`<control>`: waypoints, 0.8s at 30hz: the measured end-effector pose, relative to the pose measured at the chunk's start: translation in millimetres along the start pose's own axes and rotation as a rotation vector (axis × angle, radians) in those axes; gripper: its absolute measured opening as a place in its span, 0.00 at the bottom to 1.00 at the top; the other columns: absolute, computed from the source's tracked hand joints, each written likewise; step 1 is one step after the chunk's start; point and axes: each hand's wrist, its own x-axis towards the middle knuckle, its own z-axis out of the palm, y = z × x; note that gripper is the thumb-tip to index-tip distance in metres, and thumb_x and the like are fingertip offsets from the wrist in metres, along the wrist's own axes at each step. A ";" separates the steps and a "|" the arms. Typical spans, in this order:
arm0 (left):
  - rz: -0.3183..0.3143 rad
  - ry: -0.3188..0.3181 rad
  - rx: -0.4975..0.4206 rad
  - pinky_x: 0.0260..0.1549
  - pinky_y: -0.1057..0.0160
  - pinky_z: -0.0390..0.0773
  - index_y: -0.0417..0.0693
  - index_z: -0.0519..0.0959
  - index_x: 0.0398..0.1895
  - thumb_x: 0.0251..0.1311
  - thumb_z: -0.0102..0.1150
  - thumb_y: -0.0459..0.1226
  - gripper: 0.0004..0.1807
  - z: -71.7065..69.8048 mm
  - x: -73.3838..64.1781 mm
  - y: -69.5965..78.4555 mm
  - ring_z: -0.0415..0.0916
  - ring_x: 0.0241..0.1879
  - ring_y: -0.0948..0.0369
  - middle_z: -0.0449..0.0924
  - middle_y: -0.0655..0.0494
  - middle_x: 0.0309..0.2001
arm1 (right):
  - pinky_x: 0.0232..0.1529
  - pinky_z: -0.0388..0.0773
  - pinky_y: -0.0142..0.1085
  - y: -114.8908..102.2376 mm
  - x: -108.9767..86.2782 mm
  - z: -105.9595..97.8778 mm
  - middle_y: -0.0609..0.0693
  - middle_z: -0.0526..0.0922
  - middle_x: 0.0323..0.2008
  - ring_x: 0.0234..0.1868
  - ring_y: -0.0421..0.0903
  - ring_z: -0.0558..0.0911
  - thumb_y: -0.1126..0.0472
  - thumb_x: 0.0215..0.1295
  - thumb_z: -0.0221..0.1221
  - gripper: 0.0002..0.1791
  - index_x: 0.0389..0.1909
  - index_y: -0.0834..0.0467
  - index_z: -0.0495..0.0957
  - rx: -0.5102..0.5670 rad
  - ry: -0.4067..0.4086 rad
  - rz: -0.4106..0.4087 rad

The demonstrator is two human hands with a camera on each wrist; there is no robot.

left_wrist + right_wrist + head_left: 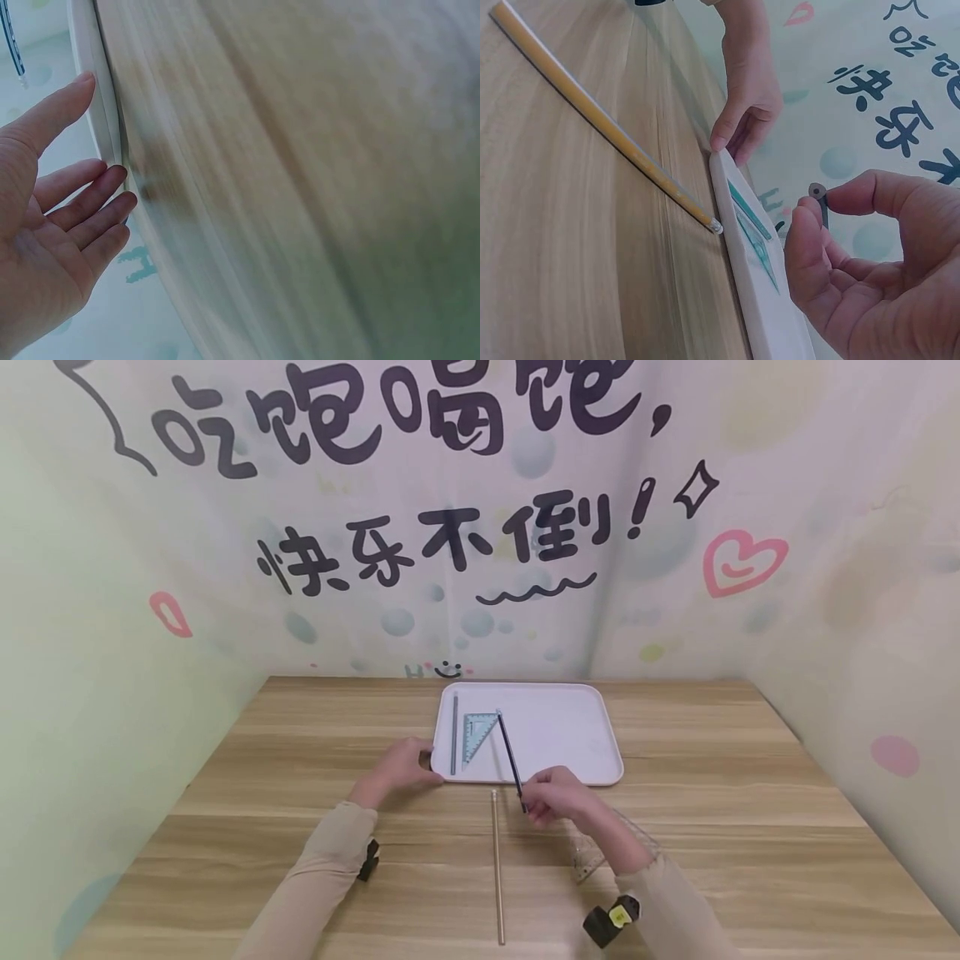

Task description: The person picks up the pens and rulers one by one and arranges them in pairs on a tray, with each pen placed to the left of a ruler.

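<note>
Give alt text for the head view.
A person's right hand holds a dark pencil over the near edge of a white tray, the left hand at its near left corner. The tray holds a narrow ruler and a set square; a gold stick lies in front on the wooden table.

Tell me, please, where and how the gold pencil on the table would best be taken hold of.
The gold pencil is probably best pinched mid-shaft, from above, across its long sides: it is thin and straight, lies flat on the table, and its far end lies close to the tray, so the middle should leave more room.
</note>
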 end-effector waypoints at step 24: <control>-0.021 -0.011 -0.011 0.30 0.64 0.66 0.45 0.80 0.40 0.42 0.70 0.36 0.18 -0.2 -0.3 0.8 0.66 0.30 0.61 0.78 0.55 0.35 | 0.21 0.74 0.30 -0.9 18.9 -4.7 0.50 0.75 0.15 0.15 0.39 0.74 0.69 0.50 0.51 0.10 0.31 0.73 0.75 0.027 0.062 0.033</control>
